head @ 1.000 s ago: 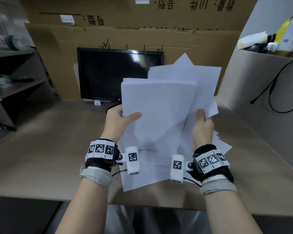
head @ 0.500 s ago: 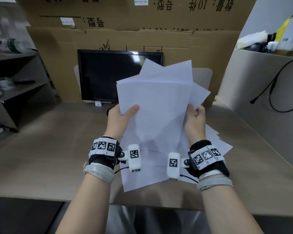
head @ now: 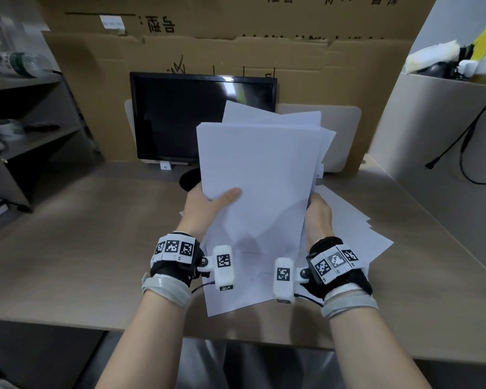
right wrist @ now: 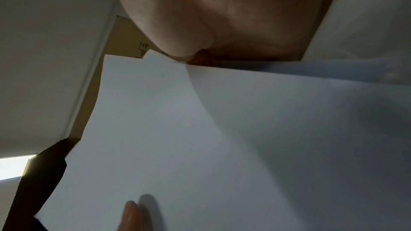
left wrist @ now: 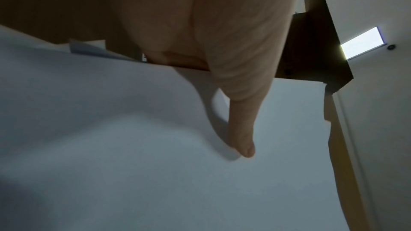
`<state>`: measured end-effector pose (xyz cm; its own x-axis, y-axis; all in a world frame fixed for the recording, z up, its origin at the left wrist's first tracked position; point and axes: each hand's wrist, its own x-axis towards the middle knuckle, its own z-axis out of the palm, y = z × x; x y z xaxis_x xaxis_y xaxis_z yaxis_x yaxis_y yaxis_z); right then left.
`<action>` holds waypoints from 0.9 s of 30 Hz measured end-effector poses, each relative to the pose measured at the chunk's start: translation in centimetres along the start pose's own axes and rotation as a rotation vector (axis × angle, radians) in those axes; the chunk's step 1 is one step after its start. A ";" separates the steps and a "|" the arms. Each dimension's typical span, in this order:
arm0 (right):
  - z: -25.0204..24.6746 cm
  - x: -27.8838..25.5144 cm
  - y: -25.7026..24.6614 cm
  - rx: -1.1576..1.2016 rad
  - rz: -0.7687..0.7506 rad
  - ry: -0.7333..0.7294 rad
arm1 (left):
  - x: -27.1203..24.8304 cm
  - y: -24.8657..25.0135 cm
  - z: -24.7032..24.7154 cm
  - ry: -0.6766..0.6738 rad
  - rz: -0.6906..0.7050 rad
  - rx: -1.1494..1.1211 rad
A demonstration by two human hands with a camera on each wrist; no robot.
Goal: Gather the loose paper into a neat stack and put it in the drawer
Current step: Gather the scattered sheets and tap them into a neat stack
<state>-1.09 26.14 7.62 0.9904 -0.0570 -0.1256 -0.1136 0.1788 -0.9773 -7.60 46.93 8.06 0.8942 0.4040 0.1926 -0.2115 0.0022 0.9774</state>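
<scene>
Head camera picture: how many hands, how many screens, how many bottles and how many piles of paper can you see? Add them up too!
Hands: 2, the left hand and the right hand
Screens: 1, the black monitor
Bottles: 1, the bottle lying on the shelf
Piles of paper: 2, the held sheaf and the loose sheets on the desk
Total: 6

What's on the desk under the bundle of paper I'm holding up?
More loose white sheets lie fanned on the brown desk beneath the held white paper bundle. How many is unclear; the bundle and hands cover most.

Paper stack [head: 258, 175] between both hands
</scene>
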 end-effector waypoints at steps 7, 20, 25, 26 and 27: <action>1.0 -0.6 0.5 0.102 0.034 -0.186 | -0.5 -1.6 0.1 0.029 -0.073 -0.044; 1.4 -1.1 -0.4 -0.066 -0.229 -0.073 | -0.8 -0.5 0.8 0.024 0.030 -0.113; 1.3 -0.6 0.4 -0.156 -0.230 -0.006 | -0.4 -0.3 1.3 0.031 0.068 -0.075; 1.3 -0.5 0.3 -0.149 -0.228 -0.018 | -0.1 -0.1 1.4 0.031 0.071 -0.074; 1.4 -0.4 0.1 -0.150 -0.223 -0.027 | 0.1 -0.1 1.4 0.035 0.065 -0.080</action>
<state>-1.38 27.52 7.76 0.9938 -0.0516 0.0982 0.0992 0.0169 -0.9949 -6.89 45.69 8.15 0.8639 0.4371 0.2504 -0.3001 0.0473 0.9527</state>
